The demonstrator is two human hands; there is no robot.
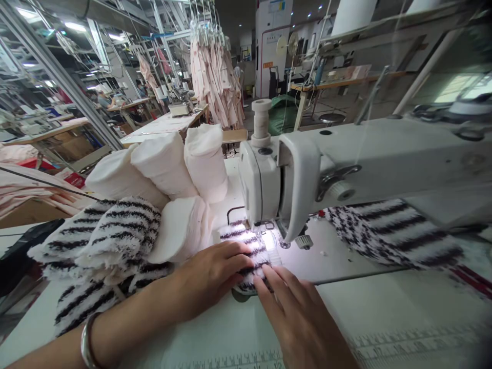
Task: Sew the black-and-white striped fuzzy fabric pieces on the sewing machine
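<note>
My left hand [215, 271], with a silver bangle [86, 341] on its wrist, lies flat on a strip of black-and-white striped fleecy fabric [246, 246]. My right hand [295, 312] presses the same strip from the near side, fingers spread. The strip runs under the presser foot [269, 238] of a white industrial sewing machine [307, 174], lit by a bright lamp. Neither hand grips anything. The needle area is partly hidden by the machine's head.
Rolled white fabric pieces [165, 166] and a striped fabric pile [102, 241] sit left of the machine. More striped fabric [388, 236] lies behind it. A thread cone [261, 120] stands on top. Hanging garments [211, 77] and other workstations with a seated person [103, 97] are beyond.
</note>
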